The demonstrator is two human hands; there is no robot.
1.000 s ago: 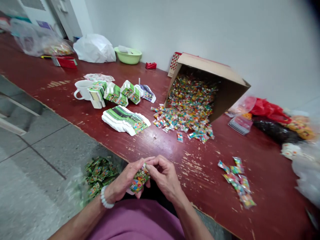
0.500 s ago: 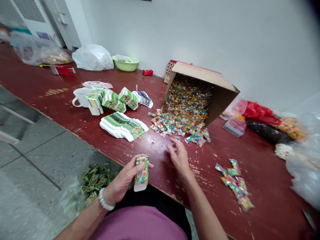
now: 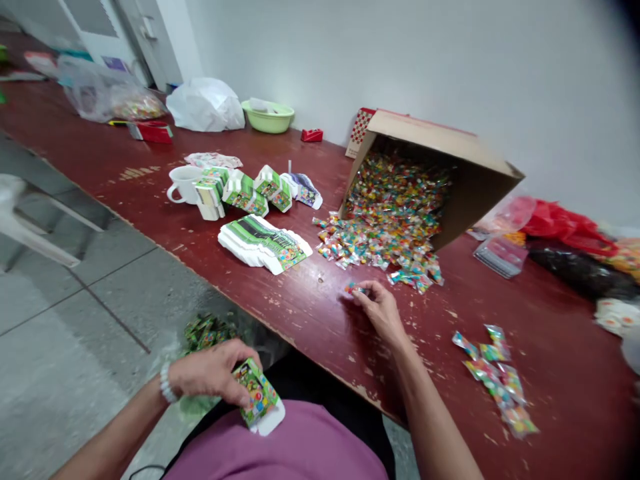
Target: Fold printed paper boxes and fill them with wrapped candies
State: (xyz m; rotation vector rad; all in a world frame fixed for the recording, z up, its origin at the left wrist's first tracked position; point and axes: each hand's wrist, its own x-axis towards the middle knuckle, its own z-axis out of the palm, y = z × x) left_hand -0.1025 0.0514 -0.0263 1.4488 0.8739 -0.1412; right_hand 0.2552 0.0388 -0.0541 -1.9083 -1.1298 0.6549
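Note:
Close to my body, my left hand point(image 3: 220, 373) grips a small green printed box point(image 3: 256, 393), its white end flap hanging open toward me. My right hand point(image 3: 383, 310) pinches a small wrapped candy point(image 3: 354, 288) just above the table. Beyond it, wrapped candies point(image 3: 370, 240) spill out of a large cardboard carton point(image 3: 480, 193) lying on its side. A stack of flat green box blanks point(image 3: 263, 243) lies left of the candies. Several candy packets point(image 3: 500, 380) lie apart on the right of the table.
Bundled green boxes point(image 3: 243, 190) stand beside a white mug point(image 3: 184, 185). A light green basin point(image 3: 269, 118) and a white bag point(image 3: 205, 105) sit toward the wall. Red and black bags point(image 3: 570, 227) crowd the right. Green boxes point(image 3: 207, 331) fill a bag below the table edge.
My left hand has drawn the green box back and left, tilting it. My right hand has closed on a candy near the pile. The view has shifted slightly.

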